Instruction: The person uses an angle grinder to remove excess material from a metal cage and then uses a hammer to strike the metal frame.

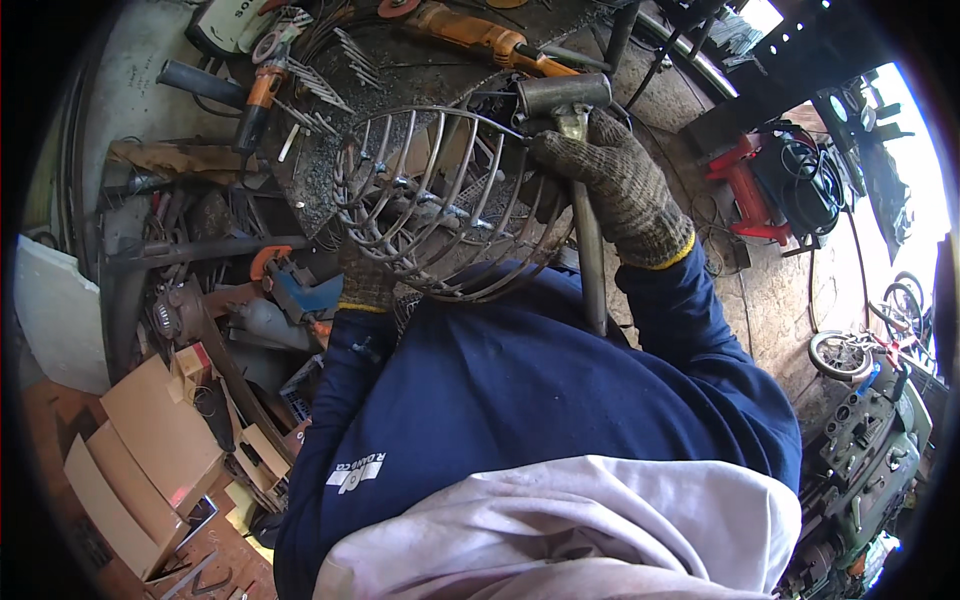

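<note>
Wire basket [445, 205], a rounded cage of bent steel rods, sits at twelve o'clock from the person's chest, partly hiding the left hand [365, 285]; its grip I cannot make out. The right hand [615, 185], in a coarse knitted glove, is clenched around a steel hammer [570, 120], head up.

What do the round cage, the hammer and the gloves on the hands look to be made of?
Cage: bare steel rod, dull grey, with rough lumps at the joints that look like welds. Hammer: grey metal head, worn matt; the handle looks like metal too, though that is less sure. Gloves: coarse knitted fabric, speckled grey-brown with a yellow cuff, clear on the right hand; the left hand is mostly hidden behind the cage.
</note>
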Tool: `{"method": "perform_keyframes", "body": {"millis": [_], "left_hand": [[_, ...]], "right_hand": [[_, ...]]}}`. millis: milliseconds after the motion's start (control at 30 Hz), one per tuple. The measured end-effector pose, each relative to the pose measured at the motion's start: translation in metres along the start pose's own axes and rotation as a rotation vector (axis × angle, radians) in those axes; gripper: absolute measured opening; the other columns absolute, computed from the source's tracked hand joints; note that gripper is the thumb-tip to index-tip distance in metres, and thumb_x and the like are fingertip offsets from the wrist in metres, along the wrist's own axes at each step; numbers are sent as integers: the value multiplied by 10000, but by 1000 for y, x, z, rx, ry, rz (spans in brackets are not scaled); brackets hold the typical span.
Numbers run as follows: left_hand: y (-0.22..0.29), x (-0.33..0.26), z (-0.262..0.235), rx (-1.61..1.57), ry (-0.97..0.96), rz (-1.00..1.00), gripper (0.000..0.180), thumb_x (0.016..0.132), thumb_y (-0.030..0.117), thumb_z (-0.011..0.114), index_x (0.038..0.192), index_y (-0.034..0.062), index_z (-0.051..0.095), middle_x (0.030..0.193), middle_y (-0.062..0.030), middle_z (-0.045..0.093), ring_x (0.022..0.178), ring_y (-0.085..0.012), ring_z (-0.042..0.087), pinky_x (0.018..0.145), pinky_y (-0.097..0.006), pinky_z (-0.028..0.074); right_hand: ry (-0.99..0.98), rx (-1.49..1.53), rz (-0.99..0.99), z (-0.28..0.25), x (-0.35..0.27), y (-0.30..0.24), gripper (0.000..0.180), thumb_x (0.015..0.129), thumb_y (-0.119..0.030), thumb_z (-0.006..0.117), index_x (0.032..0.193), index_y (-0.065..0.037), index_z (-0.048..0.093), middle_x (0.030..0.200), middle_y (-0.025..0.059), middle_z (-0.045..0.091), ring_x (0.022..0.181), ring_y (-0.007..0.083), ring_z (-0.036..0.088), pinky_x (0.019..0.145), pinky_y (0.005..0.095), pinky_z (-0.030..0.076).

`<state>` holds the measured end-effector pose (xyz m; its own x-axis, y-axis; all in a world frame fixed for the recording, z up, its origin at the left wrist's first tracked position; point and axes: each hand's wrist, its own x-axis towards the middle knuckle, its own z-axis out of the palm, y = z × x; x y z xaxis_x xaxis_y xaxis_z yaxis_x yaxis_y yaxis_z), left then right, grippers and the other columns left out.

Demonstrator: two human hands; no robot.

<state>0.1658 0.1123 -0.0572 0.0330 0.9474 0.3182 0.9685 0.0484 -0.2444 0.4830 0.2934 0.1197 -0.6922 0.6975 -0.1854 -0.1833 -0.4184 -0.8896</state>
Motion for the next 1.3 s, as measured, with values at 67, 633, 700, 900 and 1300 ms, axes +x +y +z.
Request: {"method": "perform_keyframes", "body": {"millis": [67,633,700,900,1300], "left_hand": [[-3,-2,2,110,14,111,501,980,383,456,1384,87,443,1413,-137,449,1282,-292,457,1075,-504,386],[5,-18,20,108,-52,177,683,957,512,416,1500,118,286,1528,-179,299,1408,-359,294,1132,-565,266],[5,-19,19,45,-62,110,778,916,573,460,1514,120,255,1526,-209,283,1412,-388,275,1138,-585,238],[-21,-1,6,-243,388,76,1054,782,751,528,1524,85,186,1524,-272,231,1409,-427,256,1151,-597,203],[-16,-5,-32,2969,-443,441,689,943,489,498,1465,85,300,1402,-176,427,1258,-295,463,1065,-465,377]], "right_hand": [[3,21,-1,-1,-2,-1,333,880,-151,637,1167,14,599,1019,90,675,852,153,675,735,281,561],[89,-136,-268,-16,12,26,361,902,-188,623,1221,-23,581,1080,77,667,966,138,636,885,268,498],[90,-146,-174,-11,10,17,352,900,-183,627,1211,-23,587,1068,72,666,956,135,635,867,264,502],[33,-216,-5,-10,14,3,359,897,-201,664,1208,-36,597,1077,53,657,954,131,627,840,275,507],[-3,-330,19,-4,38,24,397,911,-226,683,1254,-50,589,1104,40,662,981,128,621,874,287,496]]}}
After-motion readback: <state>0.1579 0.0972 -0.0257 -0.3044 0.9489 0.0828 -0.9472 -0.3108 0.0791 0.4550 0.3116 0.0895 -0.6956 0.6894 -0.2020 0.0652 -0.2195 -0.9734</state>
